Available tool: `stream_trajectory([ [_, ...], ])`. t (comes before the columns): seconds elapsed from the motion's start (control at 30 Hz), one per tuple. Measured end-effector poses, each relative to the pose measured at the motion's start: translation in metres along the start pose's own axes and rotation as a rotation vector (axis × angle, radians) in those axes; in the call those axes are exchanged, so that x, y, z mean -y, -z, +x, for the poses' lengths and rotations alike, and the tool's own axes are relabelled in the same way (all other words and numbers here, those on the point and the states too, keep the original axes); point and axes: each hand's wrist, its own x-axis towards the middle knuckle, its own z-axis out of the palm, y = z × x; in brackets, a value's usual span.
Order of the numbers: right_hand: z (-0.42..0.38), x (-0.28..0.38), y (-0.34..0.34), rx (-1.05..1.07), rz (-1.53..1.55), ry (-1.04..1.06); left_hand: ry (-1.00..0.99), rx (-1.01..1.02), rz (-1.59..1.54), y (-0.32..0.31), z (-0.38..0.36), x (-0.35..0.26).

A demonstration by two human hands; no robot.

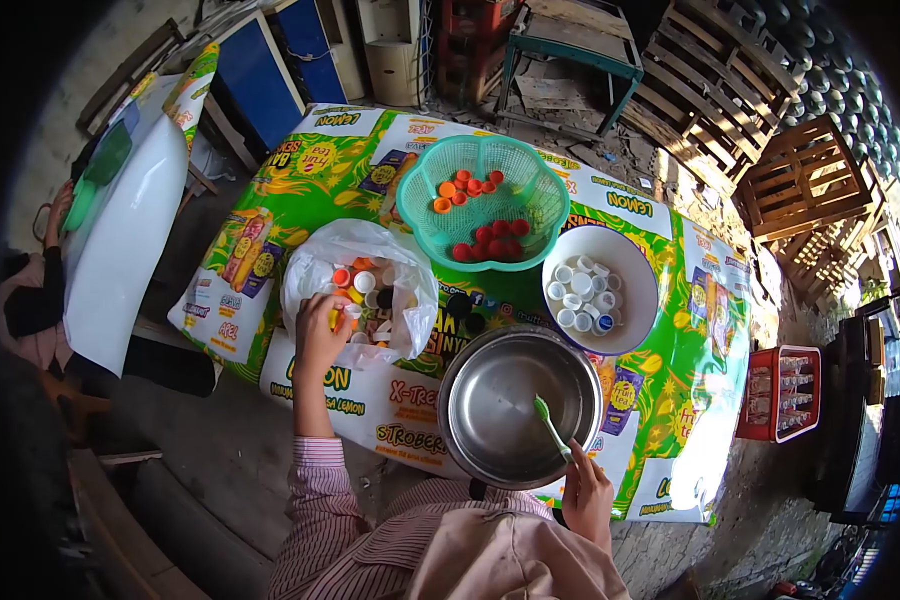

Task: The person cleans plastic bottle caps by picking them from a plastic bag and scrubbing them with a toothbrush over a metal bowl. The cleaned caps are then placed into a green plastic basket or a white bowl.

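My left hand reaches into an open white plastic bag of mixed bottle caps, its fingers closed at a bottle cap. The cap's exact colour is hard to tell, since white and yellow show at the fingertips. In my right hand is a green and white toothbrush, held by its handle with the bristle head over a steel bowl. That bowl stands at the table's near edge and looks to hold clear water.
Behind the bag sits a green plastic basket with orange and red caps in separate groups. To its right, a white bowl holds white caps. Several dark caps lie on the patterned tablecloth. Another person's hand shows far left.
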Motion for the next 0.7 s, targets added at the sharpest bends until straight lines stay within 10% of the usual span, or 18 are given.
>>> stream_trajectory([
  [0.47, -0.004, -0.003, -0.003, -0.053, -0.035, 0.038, 0.036, 0.269, 0.123, -0.029, -0.057, -0.018],
  [0.7, -0.007, -0.003, -0.002, -0.076, -0.029, 0.057, 0.068, 0.043, -0.129, -0.017, -0.066, -0.024],
])
